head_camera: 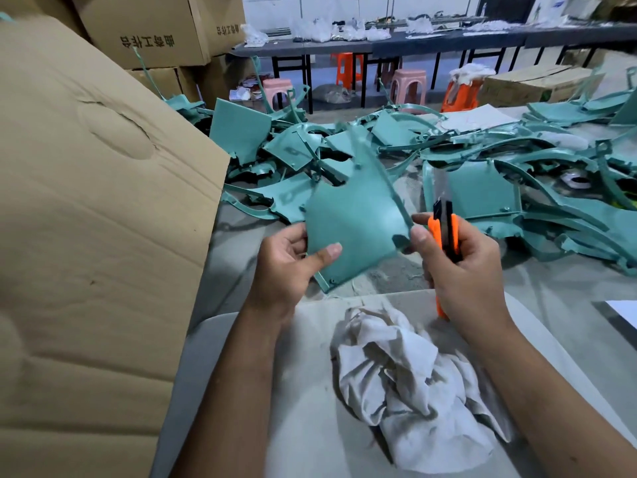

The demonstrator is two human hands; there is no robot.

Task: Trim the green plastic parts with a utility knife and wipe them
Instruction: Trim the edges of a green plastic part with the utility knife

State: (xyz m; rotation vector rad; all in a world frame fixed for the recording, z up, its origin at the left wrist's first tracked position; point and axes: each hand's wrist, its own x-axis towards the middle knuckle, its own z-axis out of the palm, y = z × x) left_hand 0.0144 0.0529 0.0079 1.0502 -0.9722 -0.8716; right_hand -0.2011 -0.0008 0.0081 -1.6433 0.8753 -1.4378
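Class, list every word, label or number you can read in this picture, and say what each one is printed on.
"曲奇工作总" is my best reading, uncertain, of the print on the front cardboard box.
Print on the side box: too small to read.
Utility knife, green plastic part, cloth: no text visible.

I see a factory workshop: stacked brown cardboard cartons (144, 29), heaped green moulded plastic parts (482, 174), long grey worktables (413, 46).
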